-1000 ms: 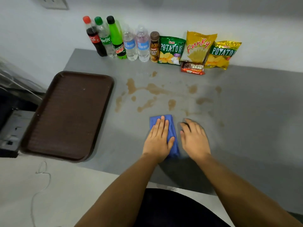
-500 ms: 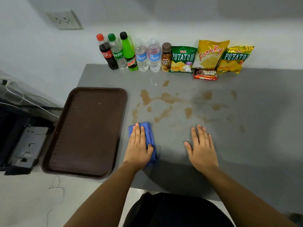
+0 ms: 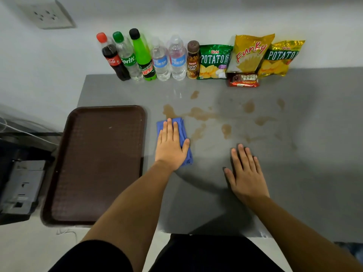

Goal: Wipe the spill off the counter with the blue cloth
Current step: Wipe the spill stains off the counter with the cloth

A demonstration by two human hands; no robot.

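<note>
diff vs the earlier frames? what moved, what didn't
The left hand, flat on the blue cloth, slid it left toward the tray and then forward, so its front edge now meets the nearest patch of the spill. The right hand parted from the cloth and lies flat on the bare counter. Nothing was picked up or let go. The stains, tray, bottles and snack bags look unchanged.

I see bare table (image 3: 314, 173) ahead and right of my hands; the tray (image 3: 98, 163) blocks left, bottles (image 3: 157, 59) and snack bags (image 3: 249, 55) line the far edge.
</note>
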